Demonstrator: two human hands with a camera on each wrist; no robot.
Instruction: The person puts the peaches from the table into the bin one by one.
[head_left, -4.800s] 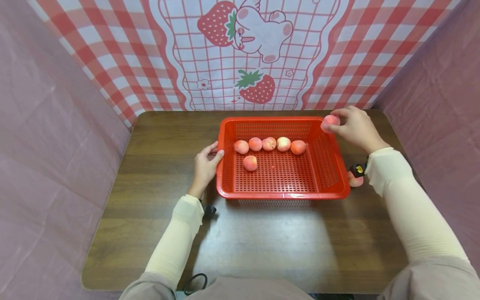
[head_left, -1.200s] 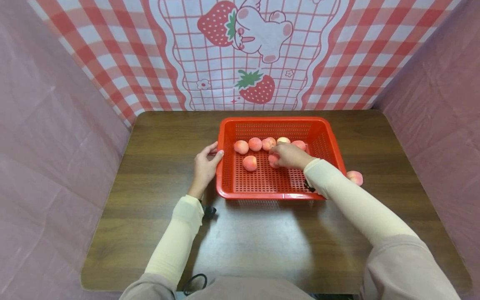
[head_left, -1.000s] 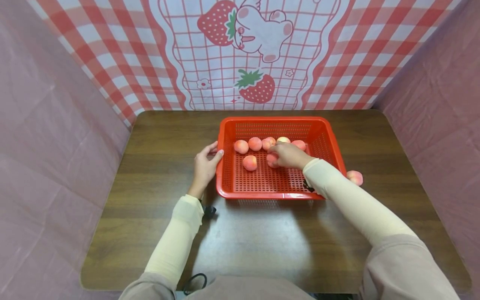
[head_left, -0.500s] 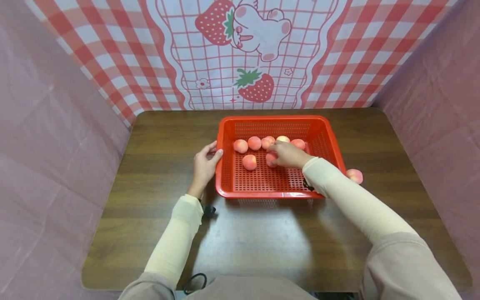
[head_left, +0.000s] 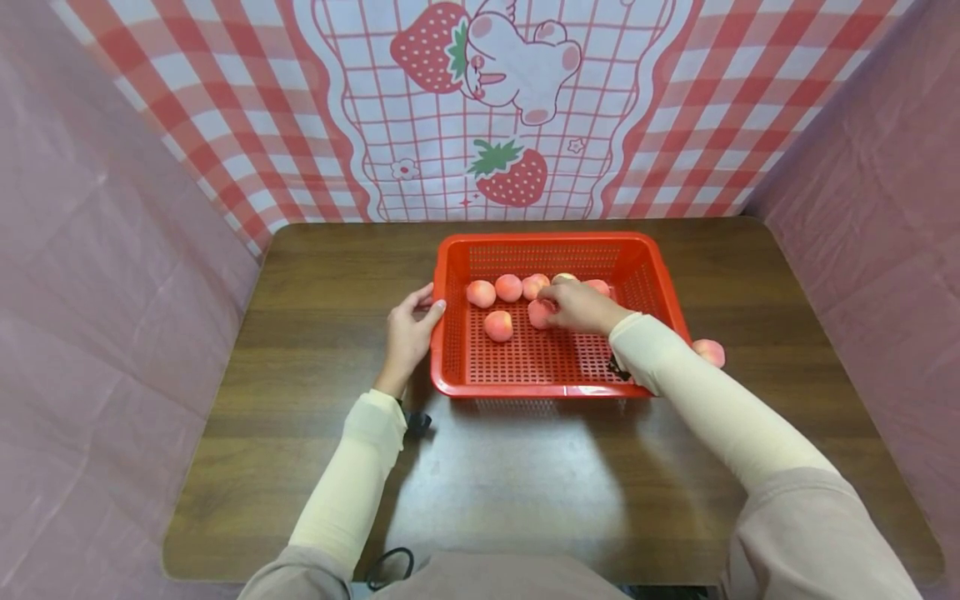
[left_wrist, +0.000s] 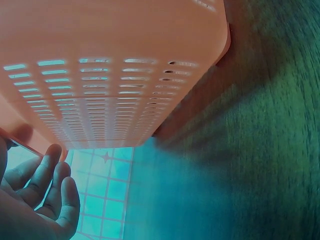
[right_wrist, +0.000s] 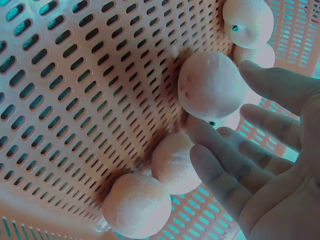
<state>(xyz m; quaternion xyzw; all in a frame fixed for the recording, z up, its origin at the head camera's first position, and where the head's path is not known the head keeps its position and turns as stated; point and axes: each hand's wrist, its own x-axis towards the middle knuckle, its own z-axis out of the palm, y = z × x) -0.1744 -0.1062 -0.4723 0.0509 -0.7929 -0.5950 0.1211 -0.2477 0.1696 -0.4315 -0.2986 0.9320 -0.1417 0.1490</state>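
A red plastic basket (head_left: 551, 390) with slotted walls holds several pink-and-yellow peaches. Against its left rim, my left hand (head_left: 408, 333) has the thumb on top and the fingers outside and below; the left wrist view shows those fingers (left_wrist: 50, 185) beside the slotted wall. My right hand (head_left: 588, 308) reaches inside, over the middle. Its thumb and fairly straight fingers lie at the side of one peach (right_wrist: 210, 85), near the basket floor. In the head view that peach (head_left: 540, 314) stands right of another front peach (head_left: 498, 326). My right hand partly covers the back row.
Along the back of the basket runs a row of peaches (head_left: 508, 288). One more peach (head_left: 708, 352) lies on the brown wooden table (head_left: 315, 350), just outside the right rim. Pink curtains and a strawberry-print cloth surround the table.
My right hand has carried a peach from above the right rim into the basket's middle. Lately that peach has shifted slightly left and back. My left hand has stayed on the rim.
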